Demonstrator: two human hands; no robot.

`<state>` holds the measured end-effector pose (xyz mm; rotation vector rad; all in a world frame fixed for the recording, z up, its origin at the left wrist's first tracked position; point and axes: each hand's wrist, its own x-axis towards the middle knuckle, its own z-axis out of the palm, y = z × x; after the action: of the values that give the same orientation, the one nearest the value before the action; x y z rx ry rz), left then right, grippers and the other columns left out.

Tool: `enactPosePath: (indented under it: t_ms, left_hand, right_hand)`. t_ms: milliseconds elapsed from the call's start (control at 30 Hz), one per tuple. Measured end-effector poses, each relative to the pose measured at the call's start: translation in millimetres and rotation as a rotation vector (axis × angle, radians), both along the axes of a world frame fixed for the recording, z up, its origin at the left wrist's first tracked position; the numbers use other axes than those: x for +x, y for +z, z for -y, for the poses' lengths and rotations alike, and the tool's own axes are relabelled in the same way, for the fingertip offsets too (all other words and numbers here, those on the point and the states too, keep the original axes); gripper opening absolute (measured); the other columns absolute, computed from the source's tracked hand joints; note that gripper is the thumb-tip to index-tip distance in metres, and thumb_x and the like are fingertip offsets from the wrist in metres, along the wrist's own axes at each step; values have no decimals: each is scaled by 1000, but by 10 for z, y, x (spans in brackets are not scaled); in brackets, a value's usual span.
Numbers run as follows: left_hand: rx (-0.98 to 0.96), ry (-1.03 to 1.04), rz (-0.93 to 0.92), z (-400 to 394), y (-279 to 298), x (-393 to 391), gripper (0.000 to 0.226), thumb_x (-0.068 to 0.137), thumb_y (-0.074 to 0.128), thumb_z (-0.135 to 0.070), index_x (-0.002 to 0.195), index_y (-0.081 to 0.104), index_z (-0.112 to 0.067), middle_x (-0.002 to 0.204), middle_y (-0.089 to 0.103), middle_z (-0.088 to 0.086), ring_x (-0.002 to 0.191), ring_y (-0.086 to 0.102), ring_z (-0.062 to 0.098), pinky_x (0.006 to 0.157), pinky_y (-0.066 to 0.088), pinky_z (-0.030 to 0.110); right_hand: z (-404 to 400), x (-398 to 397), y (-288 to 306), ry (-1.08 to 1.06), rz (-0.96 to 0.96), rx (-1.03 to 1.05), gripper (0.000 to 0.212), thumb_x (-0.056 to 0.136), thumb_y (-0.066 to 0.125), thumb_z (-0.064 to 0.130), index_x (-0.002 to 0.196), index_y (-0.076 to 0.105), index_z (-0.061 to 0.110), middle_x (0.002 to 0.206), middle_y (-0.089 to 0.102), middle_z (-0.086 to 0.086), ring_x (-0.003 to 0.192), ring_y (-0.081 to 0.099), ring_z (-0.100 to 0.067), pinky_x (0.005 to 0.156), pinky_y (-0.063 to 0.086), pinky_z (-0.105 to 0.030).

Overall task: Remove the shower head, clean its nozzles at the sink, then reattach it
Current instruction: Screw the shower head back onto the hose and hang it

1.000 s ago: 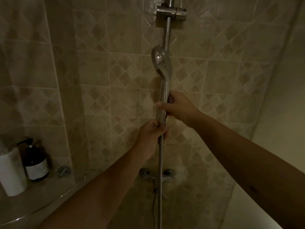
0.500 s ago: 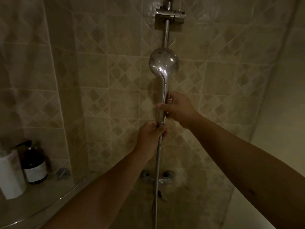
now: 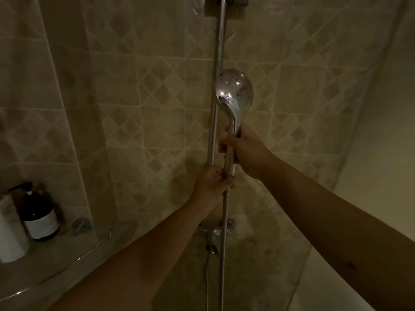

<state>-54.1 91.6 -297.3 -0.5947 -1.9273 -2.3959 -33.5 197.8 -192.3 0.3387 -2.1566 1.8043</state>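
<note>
A chrome shower head (image 3: 234, 90) stands upright in front of the tiled wall, its round back facing me, wet with drops. My right hand (image 3: 244, 151) is closed around its handle just below the head. My left hand (image 3: 212, 185) grips the bottom end of the handle where the metal hose (image 3: 224, 239) joins it. The hose hangs straight down from there. The nozzle face is turned away and hidden. The vertical slide rail (image 3: 219, 63) runs just left of the head, with its holder bracket (image 3: 226, 2) at the top edge.
A chrome mixer tap (image 3: 215, 232) is fixed to the wall below my hands. On the curved ledge (image 3: 56, 263) at the left stand a dark pump bottle (image 3: 39, 218) and a white bottle (image 3: 10, 234). A plain wall rises on the right.
The shower head has turned from edge-on to its round back facing me and shifted slightly right of the rail. Both hands keep their grips. My view has dropped a little.
</note>
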Motion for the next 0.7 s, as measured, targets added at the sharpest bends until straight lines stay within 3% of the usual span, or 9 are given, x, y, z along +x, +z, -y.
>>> enactPosePath:
  t_ms: [133, 167, 200, 267, 300, 367, 433, 533, 700]
  left_hand:
    - [-301, 62, -33, -132, -234, -101, 22, 80, 76, -8, 76, 58, -19, 76, 66, 2, 76, 64, 20, 76, 53, 39]
    - [-369, 38, -42, -142, -306, -140, 16, 82, 75, -12, 80, 61, -21, 80, 66, -1, 78, 64, 15, 77, 52, 35]
    - [-444, -1, -71, -141, -389, -174, 10, 84, 72, -15, 88, 65, -21, 85, 65, -7, 78, 64, 4, 76, 52, 22]
    - [-556, -65, -86, -120, -571, -232, 21, 88, 67, -18, 109, 68, -19, 94, 63, -18, 84, 61, -14, 75, 46, 4]
    - [-553, -82, -27, -99, -667, -237, 24, 88, 68, -16, 112, 67, -19, 98, 65, -17, 91, 62, -11, 81, 47, 7]
    - [-597, -68, 107, -65, -900, -258, 16, 86, 71, -22, 101, 67, -26, 101, 69, -8, 98, 66, 10, 84, 52, 23]
    - [-762, -43, 146, -21, -1159, -278, 5, 84, 70, -33, 82, 66, -32, 88, 69, -5, 86, 65, 15, 72, 49, 27]
    - [-885, -10, 183, 19, -1566, -330, 19, 86, 70, -29, 68, 64, -25, 81, 68, 9, 78, 63, 23, 70, 49, 31]
    - [-989, 14, 358, 33, -2116, -469, 17, 90, 65, -22, 83, 69, -7, 73, 59, 9, 68, 55, 21, 65, 41, 28]
  right_hand:
    - [-165, -47, -304, -48, 50, -115, 15, 84, 62, 10, 91, 51, 18, 75, 59, -2, 65, 62, -15, 49, 42, -28]
    - [-216, -61, -393, -70, 66, -138, 14, 84, 64, 12, 89, 52, 18, 72, 59, -1, 64, 62, -14, 49, 42, -28]
    - [-277, -74, -484, -91, 83, -159, 13, 85, 64, 15, 88, 52, 18, 70, 60, 0, 63, 62, -14, 49, 41, -29]
    - [-420, -98, -666, -128, 127, -195, 11, 87, 65, 16, 88, 54, 18, 68, 60, 0, 64, 61, -14, 49, 40, -28]
    - [-502, -113, -750, -148, 155, -215, 10, 87, 64, 14, 87, 55, 18, 69, 59, -1, 65, 61, -15, 50, 39, -28]
    - [-679, -140, -921, -193, 211, -243, 15, 86, 62, 5, 85, 54, 17, 74, 58, -4, 68, 59, -18, 53, 38, -30]
    - [-861, -161, -1099, -224, 244, -233, 20, 84, 60, -2, 81, 52, 16, 75, 53, -4, 70, 55, -18, 55, 38, -29]
    - [-1115, -176, -1402, -236, 333, -240, 26, 83, 58, -8, 76, 50, 16, 73, 46, -2, 68, 47, -14, 59, 37, -28]
    - [-1424, -132, -2035, -318, 491, -229, 30, 79, 58, -16, 71, 54, 13, 72, 51, -4, 68, 50, -14, 57, 38, -25]
